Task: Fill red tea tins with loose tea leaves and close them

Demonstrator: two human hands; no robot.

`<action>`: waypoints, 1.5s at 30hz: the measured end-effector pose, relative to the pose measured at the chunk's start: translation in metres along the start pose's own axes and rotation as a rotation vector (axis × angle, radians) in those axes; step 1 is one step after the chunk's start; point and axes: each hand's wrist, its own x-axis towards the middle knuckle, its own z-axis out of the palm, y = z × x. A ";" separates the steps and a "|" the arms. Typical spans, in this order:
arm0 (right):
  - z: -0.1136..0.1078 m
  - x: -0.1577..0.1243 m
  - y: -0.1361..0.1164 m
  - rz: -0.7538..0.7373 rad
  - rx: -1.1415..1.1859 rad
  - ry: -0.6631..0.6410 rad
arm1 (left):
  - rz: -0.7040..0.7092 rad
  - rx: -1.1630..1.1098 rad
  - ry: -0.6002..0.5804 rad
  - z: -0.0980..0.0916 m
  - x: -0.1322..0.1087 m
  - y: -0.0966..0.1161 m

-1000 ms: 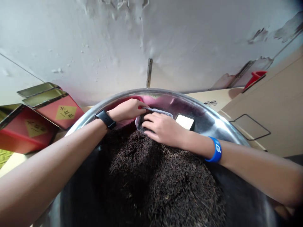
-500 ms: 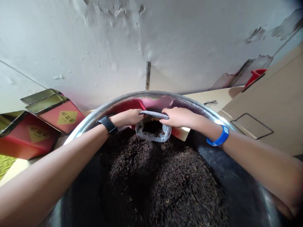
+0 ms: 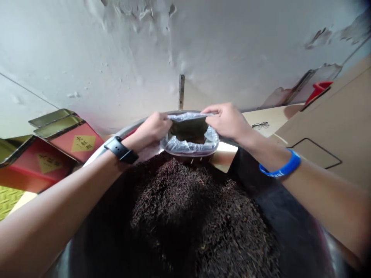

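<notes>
A clear plastic bag (image 3: pixel 189 146) has its mouth spread wide at the far side of a large round metal tub (image 3: pixel 136 125). My left hand (image 3: pixel 158 125) pinches the bag's rim on the left. On the right, the fingers of my right hand (image 3: pixel 228 121) are closed on the same rim. The bag's inside looks dark, and its lower part cannot be made out. Beneath and in front of it lies a heap of dark loose tea leaves (image 3: pixel 185 204). A gold flat panel (image 3: pixel 224 156) shows just right of the bag.
Red tins with yellow labels (image 3: pixel 84 143) stand open outside the tub on the left. To the right, a pair of glasses (image 3: pixel 260 126) rests on a pale surface, near a red object (image 3: pixel 317 92). A peeling wall (image 3: pixel 130 58) rises behind.
Both hands have moved up and farther apart, still on the bag's rim. The bag's mouth is higher and stretched wider, and more of the gold panel shows.
</notes>
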 end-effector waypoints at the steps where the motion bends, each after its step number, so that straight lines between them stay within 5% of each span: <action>1: 0.003 0.000 0.003 -0.028 0.004 0.036 | -0.011 0.013 0.033 0.000 0.000 -0.001; 8: -0.005 -0.006 -0.007 -0.215 -0.019 0.099 | 0.005 0.048 0.279 -0.022 0.002 0.005; 14: 0.010 -0.003 0.010 -0.182 0.071 0.123 | -0.037 0.078 0.314 -0.025 0.002 -0.018; 22: 0.069 0.008 0.077 -0.118 -0.054 -0.256 | -0.091 -0.002 0.477 -0.031 0.003 -0.026; 27: 0.090 0.001 0.096 -0.139 0.018 -0.269 | -0.050 -0.135 0.587 -0.034 0.000 -0.021; 35: 0.106 -0.002 0.096 0.063 0.091 -0.210 | 0.006 -0.206 0.557 -0.038 -0.006 -0.022; 45: 0.157 0.009 0.094 0.361 0.209 -0.032 | 0.004 -0.296 0.603 -0.038 0.001 -0.034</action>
